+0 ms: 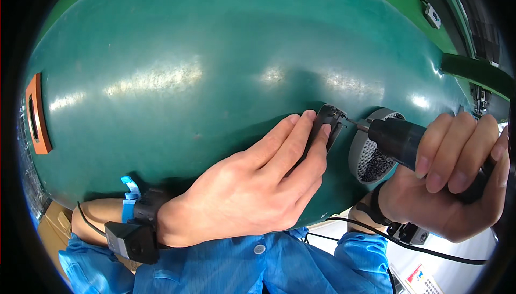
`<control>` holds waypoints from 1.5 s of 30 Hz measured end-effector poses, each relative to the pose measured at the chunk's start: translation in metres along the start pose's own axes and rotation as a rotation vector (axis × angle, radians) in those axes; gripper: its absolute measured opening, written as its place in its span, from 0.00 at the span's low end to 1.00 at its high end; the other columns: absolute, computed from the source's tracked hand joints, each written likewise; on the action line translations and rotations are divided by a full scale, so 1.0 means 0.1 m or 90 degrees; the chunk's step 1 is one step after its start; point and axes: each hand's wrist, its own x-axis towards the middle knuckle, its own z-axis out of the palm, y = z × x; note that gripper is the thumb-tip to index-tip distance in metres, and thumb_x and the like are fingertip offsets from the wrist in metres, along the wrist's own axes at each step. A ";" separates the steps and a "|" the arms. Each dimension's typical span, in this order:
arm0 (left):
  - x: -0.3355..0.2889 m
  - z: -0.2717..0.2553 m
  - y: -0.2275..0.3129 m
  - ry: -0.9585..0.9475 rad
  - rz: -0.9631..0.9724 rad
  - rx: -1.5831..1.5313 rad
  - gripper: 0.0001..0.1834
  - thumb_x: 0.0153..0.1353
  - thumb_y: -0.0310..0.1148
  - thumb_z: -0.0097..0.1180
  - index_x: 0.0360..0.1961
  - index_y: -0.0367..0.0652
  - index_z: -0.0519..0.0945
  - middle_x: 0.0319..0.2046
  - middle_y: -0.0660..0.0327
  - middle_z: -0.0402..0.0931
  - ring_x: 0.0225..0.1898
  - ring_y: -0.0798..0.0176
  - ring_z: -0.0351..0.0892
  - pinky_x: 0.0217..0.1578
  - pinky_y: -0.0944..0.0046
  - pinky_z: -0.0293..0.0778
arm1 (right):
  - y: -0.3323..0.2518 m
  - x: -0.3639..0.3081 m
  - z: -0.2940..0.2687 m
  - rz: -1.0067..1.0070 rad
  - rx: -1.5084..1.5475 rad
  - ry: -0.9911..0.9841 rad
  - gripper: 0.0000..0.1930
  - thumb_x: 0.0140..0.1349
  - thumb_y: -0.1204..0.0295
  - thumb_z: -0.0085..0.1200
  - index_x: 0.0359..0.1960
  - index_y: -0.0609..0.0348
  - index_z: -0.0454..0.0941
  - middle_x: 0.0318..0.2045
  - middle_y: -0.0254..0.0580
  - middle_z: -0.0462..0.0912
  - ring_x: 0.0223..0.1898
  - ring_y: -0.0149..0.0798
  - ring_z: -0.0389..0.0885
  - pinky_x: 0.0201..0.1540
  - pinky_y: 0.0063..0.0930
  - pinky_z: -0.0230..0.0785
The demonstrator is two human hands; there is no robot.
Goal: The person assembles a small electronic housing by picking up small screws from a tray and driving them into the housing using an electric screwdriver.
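My left hand presses a small black rectangular plastic part onto the green work surface, its fingers laid along both sides of it. Most of that part is hidden under the fingers. In my right hand is a black electric screwdriver, fingers wrapped round its body. Its thin metal bit points left and meets the far right end of the black part. Just below the bit stands a round grey dish with a perforated inside, holding many tiny dark screws.
The green table curves across the view. An orange slotted block lies at its left edge. Beyond the far right edge sits a small white device. A black cable runs below my right wrist. Cameras are strapped to both wrists.
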 end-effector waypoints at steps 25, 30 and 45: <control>-0.02 0.00 -0.01 -0.005 0.022 0.035 0.12 0.56 0.31 0.60 0.35 0.31 0.87 0.52 0.48 0.84 0.54 0.46 0.85 0.56 0.55 0.84 | 0.04 -0.05 0.10 -0.024 -0.008 0.062 0.11 0.79 0.66 0.35 0.49 0.58 0.69 0.24 0.38 0.70 0.20 0.36 0.69 0.26 0.35 0.68; -0.03 0.02 0.00 0.004 0.018 0.028 0.13 0.54 0.31 0.60 0.35 0.32 0.87 0.52 0.48 0.84 0.54 0.46 0.85 0.56 0.55 0.84 | 0.08 -0.04 0.06 -0.031 0.003 0.035 0.11 0.80 0.65 0.36 0.49 0.57 0.69 0.25 0.38 0.70 0.20 0.36 0.69 0.26 0.35 0.68; 0.02 0.04 -0.02 0.014 0.010 0.007 0.14 0.47 0.30 0.61 0.34 0.33 0.86 0.49 0.51 0.84 0.53 0.49 0.86 0.55 0.56 0.85 | 0.14 -0.01 0.16 -0.076 -0.096 0.019 0.05 0.74 0.71 0.39 0.39 0.56 0.66 0.19 0.33 0.68 0.15 0.28 0.63 0.22 0.26 0.63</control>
